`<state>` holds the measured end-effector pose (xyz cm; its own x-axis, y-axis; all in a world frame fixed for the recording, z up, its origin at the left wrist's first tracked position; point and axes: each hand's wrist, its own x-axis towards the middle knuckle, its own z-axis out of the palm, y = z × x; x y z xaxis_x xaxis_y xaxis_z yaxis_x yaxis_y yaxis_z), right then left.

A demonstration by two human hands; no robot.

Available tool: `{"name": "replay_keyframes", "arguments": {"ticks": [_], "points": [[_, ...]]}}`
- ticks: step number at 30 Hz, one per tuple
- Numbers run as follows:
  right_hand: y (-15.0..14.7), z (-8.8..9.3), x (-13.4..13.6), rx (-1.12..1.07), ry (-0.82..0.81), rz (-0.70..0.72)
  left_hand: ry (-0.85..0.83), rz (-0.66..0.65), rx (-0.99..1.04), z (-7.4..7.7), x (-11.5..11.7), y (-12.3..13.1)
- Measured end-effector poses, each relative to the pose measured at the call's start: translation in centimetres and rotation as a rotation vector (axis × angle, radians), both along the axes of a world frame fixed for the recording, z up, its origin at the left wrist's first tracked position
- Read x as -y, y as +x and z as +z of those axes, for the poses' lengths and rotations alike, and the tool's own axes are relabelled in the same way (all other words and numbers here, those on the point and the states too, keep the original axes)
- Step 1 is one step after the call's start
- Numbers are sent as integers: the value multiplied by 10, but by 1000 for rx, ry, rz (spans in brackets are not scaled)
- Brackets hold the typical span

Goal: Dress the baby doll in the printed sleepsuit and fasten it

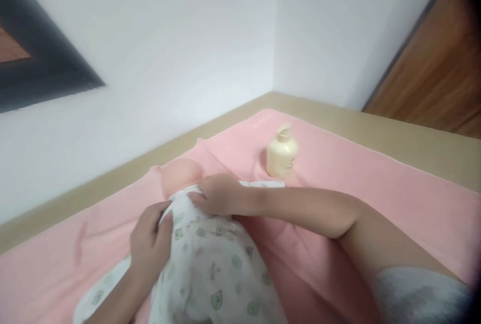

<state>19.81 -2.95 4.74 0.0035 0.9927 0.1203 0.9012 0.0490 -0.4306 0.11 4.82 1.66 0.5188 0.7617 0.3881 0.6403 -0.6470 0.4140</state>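
Observation:
A baby doll (179,173) lies on a pink towel (376,183), its bare head toward the wall corner. It wears a white garment (214,264) printed with small green bears. My left hand (150,241) pinches the garment's edge near the doll's left shoulder. My right hand (218,194) is closed on the cloth at the neck, just below the head. Most of the doll's body is hidden under the garment and my arms.
A cream pump bottle (281,153) stands upright on the towel, beyond my right hand. The towel covers a beige surface (413,143) set into a white wall corner. A wooden door (439,68) is at the right, a dark frame (41,63) at the left.

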Motion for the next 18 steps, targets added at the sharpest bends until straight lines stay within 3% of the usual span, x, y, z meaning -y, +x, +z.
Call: {"name": "replay_keyframes", "arguments": {"ticks": [5,8,14,18], "points": [[-3,-18,-8,106,65,-26,13,-61,24,-3,2,-2],[-5,-19,-8,146,60,-41,4,-66,26,-3,4,-1],[2,3,22,413,71,-58,-13,-71,31,-5,4,-2],[21,20,44,534,-55,-104,-26,-61,34,-6,3,-2]]}}
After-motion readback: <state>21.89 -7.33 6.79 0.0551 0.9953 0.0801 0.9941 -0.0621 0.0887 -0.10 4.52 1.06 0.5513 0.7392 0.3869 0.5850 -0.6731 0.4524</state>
